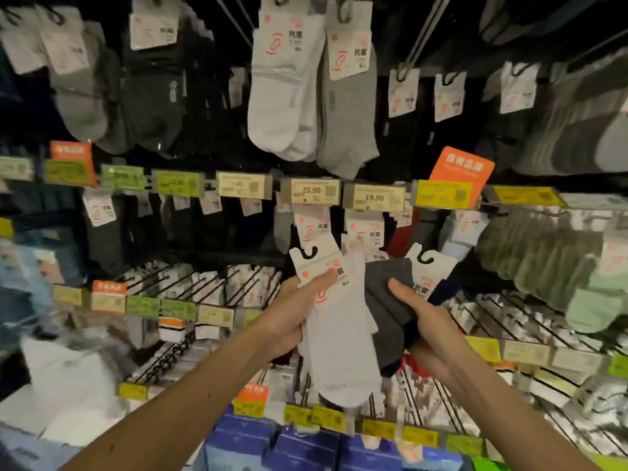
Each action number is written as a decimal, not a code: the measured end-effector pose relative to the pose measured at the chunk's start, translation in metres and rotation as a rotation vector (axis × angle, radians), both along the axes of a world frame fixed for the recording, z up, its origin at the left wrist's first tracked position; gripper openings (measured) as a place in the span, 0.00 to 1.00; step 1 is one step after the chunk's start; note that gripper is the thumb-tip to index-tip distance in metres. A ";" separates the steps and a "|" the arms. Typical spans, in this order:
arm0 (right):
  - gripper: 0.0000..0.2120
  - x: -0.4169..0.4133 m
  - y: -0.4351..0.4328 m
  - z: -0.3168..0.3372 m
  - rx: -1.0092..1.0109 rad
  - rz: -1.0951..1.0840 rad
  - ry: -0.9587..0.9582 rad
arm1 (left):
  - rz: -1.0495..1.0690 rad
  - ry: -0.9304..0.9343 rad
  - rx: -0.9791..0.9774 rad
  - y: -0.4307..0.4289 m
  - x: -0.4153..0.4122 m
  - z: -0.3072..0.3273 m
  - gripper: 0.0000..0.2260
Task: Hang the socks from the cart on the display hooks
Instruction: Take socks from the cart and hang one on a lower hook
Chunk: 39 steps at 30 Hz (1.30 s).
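A white pair of socks [339,338] on a white card with a hook cut-out is held in the left hand [292,317], with the thumb pressed on the card. A dark grey pair of socks [390,300], also carded, is gripped in the right hand [428,328] just beside the white pair. Behind the hands, a sock display is seen: white hanging socks [285,96] and grey hanging socks [346,130] on wire hooks [421,32], above a row of yellow price tags [314,191]. Blue boxes [306,450] are stacked at the bottom.
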State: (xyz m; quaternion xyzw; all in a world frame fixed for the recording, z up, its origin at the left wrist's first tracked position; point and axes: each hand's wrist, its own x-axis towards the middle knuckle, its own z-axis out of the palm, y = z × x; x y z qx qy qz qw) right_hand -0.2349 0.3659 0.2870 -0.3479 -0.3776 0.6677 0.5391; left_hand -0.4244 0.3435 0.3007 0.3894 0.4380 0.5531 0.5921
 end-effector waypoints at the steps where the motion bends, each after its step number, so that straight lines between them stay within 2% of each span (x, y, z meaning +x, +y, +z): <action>1: 0.20 -0.002 0.004 0.002 0.014 0.029 -0.001 | 0.020 0.006 -0.002 0.000 -0.002 0.003 0.13; 3: 0.18 -0.009 0.010 0.005 0.036 0.099 -0.028 | 0.058 0.014 -0.006 -0.002 -0.012 0.007 0.12; 6: 0.03 -0.026 0.013 0.011 0.069 0.160 -0.089 | 0.088 0.021 -0.006 -0.009 -0.033 0.012 0.07; 8: 0.07 -0.041 0.016 0.012 0.102 0.145 -0.111 | 0.111 0.024 -0.012 -0.015 -0.051 0.012 0.06; 13: 0.10 -0.090 0.021 0.018 0.129 0.069 -0.190 | 0.161 0.047 0.002 -0.021 -0.101 0.013 0.09; 15: 0.21 -0.110 0.023 0.022 0.134 0.043 -0.222 | 0.183 0.066 0.022 -0.021 -0.122 0.015 0.12; 17: 0.40 -0.129 0.025 0.024 0.148 0.002 -0.247 | 0.210 0.104 0.064 -0.021 -0.142 0.019 0.15; 19: 0.61 -0.146 0.023 0.027 0.172 -0.047 -0.256 | 0.231 0.181 0.130 -0.022 -0.162 0.029 0.11; 20: 0.68 -0.154 0.023 0.030 0.181 -0.077 -0.260 | 0.222 0.217 0.164 -0.021 -0.172 0.034 0.07; 21: 0.70 -0.161 0.021 0.033 0.196 -0.097 -0.264 | 0.207 0.251 0.195 -0.021 -0.181 0.039 0.06; 23: 0.60 -0.175 0.016 0.043 0.250 -0.133 -0.278 | 0.174 0.299 0.253 -0.020 -0.197 0.047 0.05; 26: 0.34 -0.188 0.008 0.061 0.354 -0.217 -0.264 | 0.125 0.322 0.349 -0.015 -0.213 0.065 0.06; 27: 0.31 -0.190 0.007 0.067 0.391 -0.255 -0.251 | 0.120 0.337 0.381 -0.012 -0.216 0.074 0.06; 31: 0.38 -0.188 -0.001 0.096 0.523 -0.410 -0.222 | 0.121 0.376 0.544 0.000 -0.224 0.114 0.09; 35: 0.28 -0.178 -0.010 0.122 0.638 -0.502 -0.266 | 0.023 0.349 0.579 0.006 -0.221 0.150 0.11; 39: 0.30 -0.165 -0.010 0.136 0.696 -0.574 -0.321 | -0.064 0.253 0.521 0.007 -0.213 0.170 0.08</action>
